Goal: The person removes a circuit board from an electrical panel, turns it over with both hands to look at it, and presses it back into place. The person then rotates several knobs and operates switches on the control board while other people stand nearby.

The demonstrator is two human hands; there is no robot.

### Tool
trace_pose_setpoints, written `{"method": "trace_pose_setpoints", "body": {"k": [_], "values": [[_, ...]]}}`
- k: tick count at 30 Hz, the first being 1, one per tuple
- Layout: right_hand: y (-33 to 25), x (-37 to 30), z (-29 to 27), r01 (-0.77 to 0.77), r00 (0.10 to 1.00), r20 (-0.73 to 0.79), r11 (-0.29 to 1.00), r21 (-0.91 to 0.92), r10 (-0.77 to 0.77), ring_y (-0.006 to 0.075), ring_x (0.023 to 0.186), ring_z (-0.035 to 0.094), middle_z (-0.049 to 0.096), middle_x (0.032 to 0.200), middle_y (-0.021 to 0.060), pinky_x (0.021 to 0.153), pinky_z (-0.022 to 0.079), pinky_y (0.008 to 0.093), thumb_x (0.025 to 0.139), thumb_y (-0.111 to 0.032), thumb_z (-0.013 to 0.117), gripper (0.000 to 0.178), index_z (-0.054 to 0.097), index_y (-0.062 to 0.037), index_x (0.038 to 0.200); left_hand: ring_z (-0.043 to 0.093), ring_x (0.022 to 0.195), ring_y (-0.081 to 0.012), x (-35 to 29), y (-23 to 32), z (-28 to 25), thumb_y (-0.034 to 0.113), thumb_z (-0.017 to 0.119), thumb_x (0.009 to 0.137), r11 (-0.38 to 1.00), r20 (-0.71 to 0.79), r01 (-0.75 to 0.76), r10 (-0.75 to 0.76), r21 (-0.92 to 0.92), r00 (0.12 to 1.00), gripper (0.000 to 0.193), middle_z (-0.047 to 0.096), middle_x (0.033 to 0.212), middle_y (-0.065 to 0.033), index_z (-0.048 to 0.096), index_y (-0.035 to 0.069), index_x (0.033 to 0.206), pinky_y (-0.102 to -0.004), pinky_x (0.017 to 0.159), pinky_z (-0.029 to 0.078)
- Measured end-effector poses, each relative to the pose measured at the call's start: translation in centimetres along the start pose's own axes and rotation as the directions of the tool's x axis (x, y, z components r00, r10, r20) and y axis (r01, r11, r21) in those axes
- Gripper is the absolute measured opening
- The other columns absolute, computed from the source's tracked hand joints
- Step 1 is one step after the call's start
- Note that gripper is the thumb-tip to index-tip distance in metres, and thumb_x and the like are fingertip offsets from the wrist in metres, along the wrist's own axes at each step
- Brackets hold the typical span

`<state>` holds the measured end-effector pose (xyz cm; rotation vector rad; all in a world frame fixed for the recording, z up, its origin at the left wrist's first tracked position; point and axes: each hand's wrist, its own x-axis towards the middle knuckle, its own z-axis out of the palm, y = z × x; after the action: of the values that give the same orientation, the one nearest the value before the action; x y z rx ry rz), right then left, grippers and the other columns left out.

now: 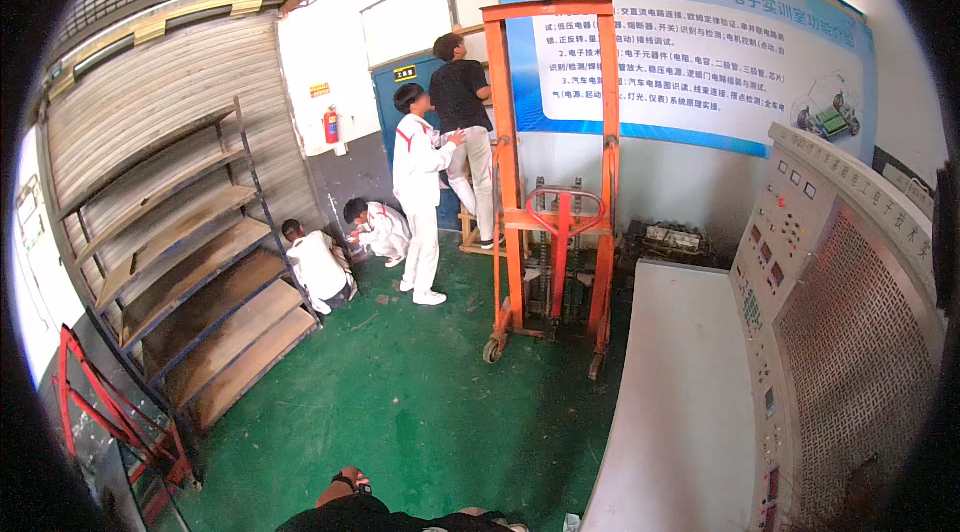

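Observation:
At the lower edge, my left hand (343, 488) shows in part, held close to my dark clothing (365, 515). Its fingers look curled around something small and dark that I cannot make out. A little skin-toned patch at the bottom middle may belong to my right hand; its fingers are hidden. Nearest on the right is a long pale grey desktop (665, 382) joined to a control console (765, 262) with meters, knobs and a perforated metal panel (865, 362). An orange manual lift stacker (508, 172) with a red handle (563, 222) stands ahead on the green floor (400, 402).
A metal rack with wooden shelves (225, 257) lines the left, near a red metal frame (110, 392). Two people crouch beyond it; a standing person (420, 182) and a raised person in black (462, 92) face the blue door (400, 82). A fire extinguisher (331, 125) hangs on the wall.

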<state>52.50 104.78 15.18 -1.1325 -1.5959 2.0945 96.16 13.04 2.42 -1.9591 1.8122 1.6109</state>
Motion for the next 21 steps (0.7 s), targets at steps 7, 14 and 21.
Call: {"method": "trace_pose_setpoints", "body": {"k": [7, 14, 21], "values": [[1.0, 0.7, 0.1, -0.012, 1.000, 0.013, 1.000, -0.001, 0.012, 0.0262, 0.105, 0.048, 0.050, 0.123, 0.0079, 0.090, 0.039, 0.0414, 0.090, -0.045, 0.050, 0.049, 0.045, -0.0132, 0.127, 0.065, 0.092, -0.0233, -2.7, 0.2, -0.4, 0.008, 0.056, 0.090, 0.783, 0.048, -0.198, 0.211, 0.590, 0.976, 0.014, 0.068, 0.099, -0.0096, 0.064, -0.002, 0.084, -0.0409, 0.064, 0.051], [1.6, 1.5, -0.7, -0.020, 1.000, 0.008, 1.000, 0.000, 0.020, 0.0255, 0.103, 0.049, 0.051, 0.122, 0.0077, 0.089, 0.040, 0.0406, 0.090, -0.045, 0.050, 0.049, 0.047, -0.0129, 0.126, 0.062, 0.104, -0.0251, -5.7, 2.1, 0.5, 0.006, 0.053, 0.090, 0.824, -0.028, -0.085, 0.122, 0.560, 0.992, 0.011, 0.061, 0.115, -0.0119, 0.059, -0.002, 0.095, -0.0421, 0.074, 0.055], [2.4, 1.7, -2.0, -0.042, 0.999, -0.012, 0.999, 0.017, 0.042, 0.0247, 0.102, 0.050, 0.052, 0.120, 0.0076, 0.088, 0.040, 0.0398, 0.090, -0.046, 0.050, 0.048, 0.048, -0.0126, 0.125, 0.061, 0.103, -0.0289, -4.4, 2.8, -0.3, 0.010, 0.047, 0.093, 0.944, -0.037, -0.055, 0.070, 0.324, 0.997, 0.023, 0.057, 0.122, -0.0126, 0.053, -0.002, 0.112, -0.0452, 0.076, 0.055]]}}
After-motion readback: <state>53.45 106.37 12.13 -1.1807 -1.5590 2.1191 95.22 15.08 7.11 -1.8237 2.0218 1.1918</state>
